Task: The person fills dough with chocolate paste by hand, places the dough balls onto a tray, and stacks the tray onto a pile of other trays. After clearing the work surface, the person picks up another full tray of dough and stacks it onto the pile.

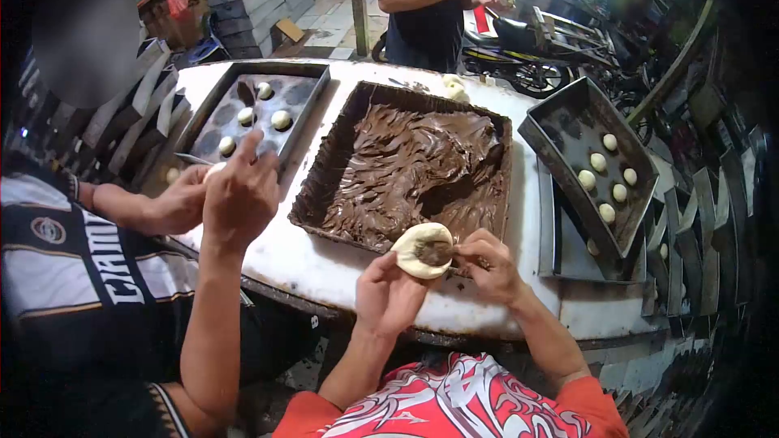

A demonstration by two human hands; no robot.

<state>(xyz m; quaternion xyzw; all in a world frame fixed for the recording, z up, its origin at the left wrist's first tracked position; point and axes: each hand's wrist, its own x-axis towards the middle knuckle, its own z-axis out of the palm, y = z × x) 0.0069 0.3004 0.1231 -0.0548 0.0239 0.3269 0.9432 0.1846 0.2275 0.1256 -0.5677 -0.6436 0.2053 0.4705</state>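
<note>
My left hand (388, 298) is closed on a flattened round of dough (415, 247), holding it from below and along its left edge. A brown dab of chocolate filling (434, 252) sits on the dough, right of its middle. At the right edge of the dough, the fingers of my right hand (491, 268) are pinched together beside the filling. What they grip, if anything, is hidden. Just beyond both hands stands a large square pan (302, 209) of thick chocolate paste (414, 154), scooped down at its near right part.
At left, a co-worker's hands (235, 191) work with dough near a tray (312, 101) of several dough balls. A tilted tray (568, 105) with several dough balls rests on another tray at right. Across the table (324, 276) stands another person (422, 12).
</note>
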